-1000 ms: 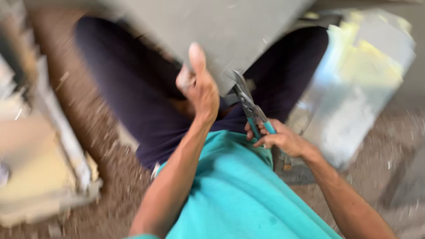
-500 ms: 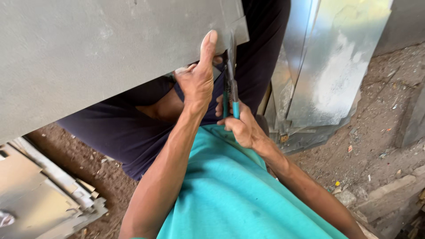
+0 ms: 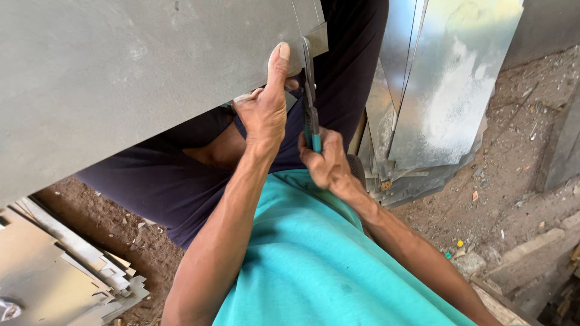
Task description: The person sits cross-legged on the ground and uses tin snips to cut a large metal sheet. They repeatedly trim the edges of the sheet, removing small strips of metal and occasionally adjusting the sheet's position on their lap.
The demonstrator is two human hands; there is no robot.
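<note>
Gripping the teal handles of metal snips (image 3: 312, 115), the right hand (image 3: 326, 160) is closed just above the turquoise shirt (image 3: 314, 265). Beside it, the left hand (image 3: 264, 108) is clamped on the edge of a grey metal sheet (image 3: 121, 78), thumb pressed flat on top. Shiny folded sheets (image 3: 447, 90) are leaned farther off.

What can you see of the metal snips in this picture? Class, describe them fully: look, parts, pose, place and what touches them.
The metal snips are a slim hand tool with grey steel blades and teal-covered handles. They point up and away from the person, blades set at the near edge of a large grey metal sheet, along a thin cut line. The right hand grips the handles; the left hand holds the sheet beside the blades, thumb pressed flat on it. How far the blades are open cannot be told.
</note>
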